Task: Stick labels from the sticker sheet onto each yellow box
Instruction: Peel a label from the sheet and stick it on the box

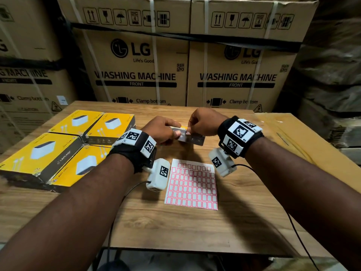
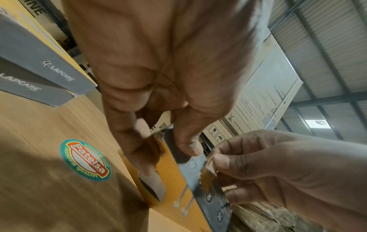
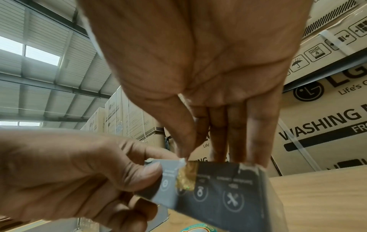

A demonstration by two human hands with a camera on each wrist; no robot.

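Left hand (image 1: 162,130) gripping box (image 1: 192,138) at 12 o'clock; right hand (image 1: 203,122) pinching label (image 1: 188,132) onto its edge. Light, stiff carton: hold by edges. Label flimsy, tacky.

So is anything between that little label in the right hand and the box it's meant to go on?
Nothing visible. The right hand pinches the label right at the top edge of the grey side of the yellow box, which the left hand holds up. Only a gold seal sits just below.
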